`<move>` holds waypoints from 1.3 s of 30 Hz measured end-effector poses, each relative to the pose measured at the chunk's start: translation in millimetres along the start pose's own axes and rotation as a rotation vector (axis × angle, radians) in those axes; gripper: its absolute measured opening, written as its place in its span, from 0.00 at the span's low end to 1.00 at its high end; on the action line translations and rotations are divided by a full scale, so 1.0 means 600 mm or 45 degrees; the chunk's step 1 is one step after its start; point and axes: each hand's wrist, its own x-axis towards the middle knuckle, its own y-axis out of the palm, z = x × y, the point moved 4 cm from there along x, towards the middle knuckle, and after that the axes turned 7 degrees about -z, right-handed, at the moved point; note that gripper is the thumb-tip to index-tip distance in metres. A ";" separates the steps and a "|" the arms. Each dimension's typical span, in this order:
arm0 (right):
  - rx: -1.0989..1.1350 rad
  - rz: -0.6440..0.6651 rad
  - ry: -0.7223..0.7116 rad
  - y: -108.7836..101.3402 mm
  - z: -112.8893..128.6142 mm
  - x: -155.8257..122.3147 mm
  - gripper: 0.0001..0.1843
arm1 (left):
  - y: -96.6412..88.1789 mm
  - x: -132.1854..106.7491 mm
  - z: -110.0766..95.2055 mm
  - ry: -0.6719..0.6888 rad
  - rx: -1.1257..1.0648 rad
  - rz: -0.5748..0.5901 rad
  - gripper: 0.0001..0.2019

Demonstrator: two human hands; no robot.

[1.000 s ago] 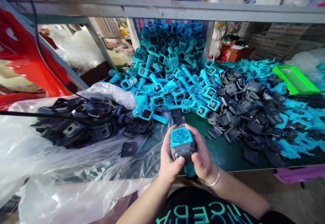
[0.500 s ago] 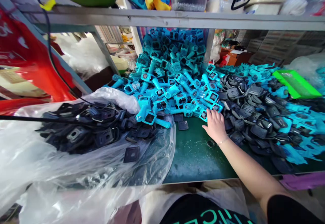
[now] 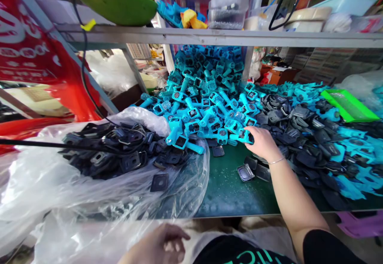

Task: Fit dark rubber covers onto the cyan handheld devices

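My right hand (image 3: pixel 261 144) reaches over the green bench top (image 3: pixel 233 188) and grips the end of a turquoise plastic handle piece (image 3: pixel 242 136) at the front edge of a large heap of such pieces (image 3: pixel 206 92). Dark grey square rubber pads (image 3: pixel 287 136) lie in a mound just right of that hand, with a few loose ones (image 3: pixel 245 172) below it. My left hand (image 3: pixel 158 242) is low at the bottom of the view near my lap, fingers loosely curled, holding nothing.
A clear plastic bag (image 3: pixel 89 184) full of dark pads (image 3: pixel 110 148) sits left of the bench. A bright green tray (image 3: pixel 348 105) stands at the right among turquoise parts. A grey metal shelf (image 3: pixel 209 36) runs overhead, bearing containers.
The assembled blue and grey item held in both hands a second ago is gone from view. My right hand has closed on a handle piece, and my left hand has reappeared low down.
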 end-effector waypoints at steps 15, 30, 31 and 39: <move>0.831 0.336 -0.322 -0.020 0.197 -0.049 0.43 | 0.088 0.201 -0.228 0.394 -0.570 -0.120 0.34; 0.952 0.366 0.398 0.131 0.137 -0.064 0.35 | 0.046 0.157 -0.127 0.071 -1.023 -0.293 0.38; 1.031 0.391 0.356 0.123 0.164 -0.070 0.38 | 0.054 0.159 -0.121 0.093 -1.029 -0.271 0.38; 1.085 0.472 -0.494 0.090 0.339 -0.126 0.61 | 0.087 0.141 -0.060 0.122 -1.135 -0.359 0.33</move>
